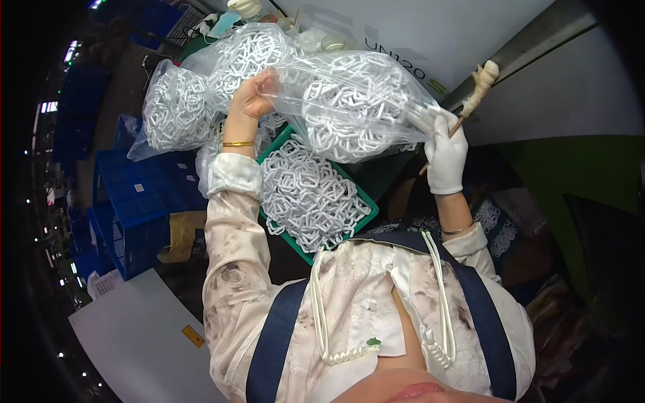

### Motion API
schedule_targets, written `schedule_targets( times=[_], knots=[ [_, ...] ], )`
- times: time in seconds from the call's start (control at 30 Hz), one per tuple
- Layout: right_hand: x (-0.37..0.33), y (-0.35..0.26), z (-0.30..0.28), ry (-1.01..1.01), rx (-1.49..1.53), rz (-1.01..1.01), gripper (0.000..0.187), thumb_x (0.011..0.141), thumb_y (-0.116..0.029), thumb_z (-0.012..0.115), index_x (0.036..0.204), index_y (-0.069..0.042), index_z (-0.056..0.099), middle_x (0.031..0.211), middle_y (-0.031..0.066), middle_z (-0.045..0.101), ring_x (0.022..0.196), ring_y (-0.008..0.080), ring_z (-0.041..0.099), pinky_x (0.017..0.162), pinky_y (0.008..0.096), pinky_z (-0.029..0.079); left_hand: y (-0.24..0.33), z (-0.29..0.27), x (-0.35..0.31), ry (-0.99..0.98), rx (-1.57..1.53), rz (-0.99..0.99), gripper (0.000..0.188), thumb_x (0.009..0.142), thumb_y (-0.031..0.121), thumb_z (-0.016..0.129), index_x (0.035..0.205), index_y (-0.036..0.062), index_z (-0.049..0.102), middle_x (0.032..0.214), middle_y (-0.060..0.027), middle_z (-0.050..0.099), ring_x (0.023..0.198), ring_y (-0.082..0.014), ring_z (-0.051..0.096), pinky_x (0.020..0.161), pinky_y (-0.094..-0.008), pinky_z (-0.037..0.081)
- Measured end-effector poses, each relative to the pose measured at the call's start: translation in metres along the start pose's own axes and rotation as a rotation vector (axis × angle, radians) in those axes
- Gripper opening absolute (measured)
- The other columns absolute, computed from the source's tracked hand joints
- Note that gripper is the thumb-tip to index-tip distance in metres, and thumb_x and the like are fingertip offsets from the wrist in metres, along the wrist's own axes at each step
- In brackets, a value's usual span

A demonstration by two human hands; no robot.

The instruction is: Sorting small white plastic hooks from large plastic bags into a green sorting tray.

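Observation:
A clear plastic bag [363, 101] full of white, rounded plastic links is stretched between my hands. My bare left hand [255, 94] pinches its left edge, with a gold bangle on that wrist. On the right, my right hand [447, 158], in a white glove, is closed around the bag's gathered end and a thin brown stick [456, 126]. A cream-coloured lump [481, 87] is wrapped around the stick's upper end. Below the bag stands a green crate [366, 213] heaped with the same kind of white links. The bag partly hides the crate's far end.
More clear bags of white links [178, 107] lie at the far left. Blue crates [131, 195] stand at left, above a pale grey panel [134, 336]. A light wall panel [430, 33] and a metal post [524, 47] bound the far right side.

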State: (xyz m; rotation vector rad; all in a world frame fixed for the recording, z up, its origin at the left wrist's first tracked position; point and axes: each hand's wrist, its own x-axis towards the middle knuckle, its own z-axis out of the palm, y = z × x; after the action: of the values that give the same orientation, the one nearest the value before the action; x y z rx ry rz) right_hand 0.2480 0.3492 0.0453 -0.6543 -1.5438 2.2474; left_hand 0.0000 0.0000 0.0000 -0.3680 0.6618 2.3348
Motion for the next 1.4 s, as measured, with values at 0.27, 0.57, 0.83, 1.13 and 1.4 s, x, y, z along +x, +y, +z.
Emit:
schedule_targets(
  times=[0.27, 0.57, 0.83, 1.13, 1.4],
  knots=[
    [0.022, -0.018, 0.045, -0.095, 0.192, 0.166, 0.023, 0.107, -0.017, 0.05, 0.115, 0.002, 0.06, 0.089, 0.0081, 0.068, 0.059, 0.003, 0.054, 0.041, 0.017, 0.032, 0.038, -0.028, 0.012, -0.106, 0.078, -0.232, 0.028, 0.107, 0.02, 0.044, 0.104, -0.0012, 0.062, 0.072, -0.003, 0.062, 0.039, -0.0071, 0.039, 0.036, -0.0191, 0.031],
    [0.022, 0.011, 0.001, -0.222, 0.226, 0.371, 0.028, 0.108, -0.022, 0.046, 0.088, -0.006, 0.058, 0.057, -0.0084, 0.028, 0.044, 0.0041, 0.024, 0.041, 0.0235, 0.02, 0.011, -0.011, 0.033, -0.162, -0.063, -0.101, 0.028, 0.104, 0.018, 0.044, 0.089, 0.0023, 0.061, 0.056, 0.0032, 0.045, 0.037, -0.0068, 0.032, 0.037, -0.024, 0.024],
    [0.041, 0.027, -0.012, -0.342, 0.444, 0.503, 0.041, 0.107, -0.036, 0.049, 0.074, -0.012, 0.053, 0.053, -0.0073, 0.033, 0.042, 0.0066, 0.028, 0.039, 0.023, 0.021, 0.002, 0.002, 0.029, -0.24, -0.065, -0.255, 0.033, 0.105, 0.019, 0.042, 0.104, -0.0045, 0.065, 0.056, 0.0035, 0.048, 0.042, -0.0077, 0.037, 0.04, -0.0223, 0.03],
    [0.008, -0.002, -0.055, -0.068, -0.675, -0.397, 0.037, 0.109, -0.021, 0.043, 0.133, 0.002, 0.058, 0.118, 0.0125, 0.069, 0.077, 0.0088, 0.058, 0.083, 0.0291, 0.051, -0.064, 0.096, -0.059, 0.166, 1.97, 1.55, 0.011, 0.09, 0.011, 0.068, 0.099, 0.0054, 0.072, 0.098, -0.013, 0.07, 0.096, -0.0318, 0.065, 0.086, -0.0421, 0.05],
    [0.076, -0.038, 0.084, -0.794, -0.923, 0.099, 0.041, 0.099, -0.015, 0.053, 0.137, -0.003, 0.059, 0.087, 0.0002, 0.064, 0.073, 0.0064, 0.054, 0.064, 0.0256, 0.047, -0.136, 0.088, -0.098, -0.071, 2.428, 0.9, 0.021, 0.092, 0.027, 0.066, 0.081, 0.0088, 0.068, 0.078, -0.0071, 0.066, 0.084, -0.03, 0.064, 0.079, -0.0402, 0.051]
  ],
)
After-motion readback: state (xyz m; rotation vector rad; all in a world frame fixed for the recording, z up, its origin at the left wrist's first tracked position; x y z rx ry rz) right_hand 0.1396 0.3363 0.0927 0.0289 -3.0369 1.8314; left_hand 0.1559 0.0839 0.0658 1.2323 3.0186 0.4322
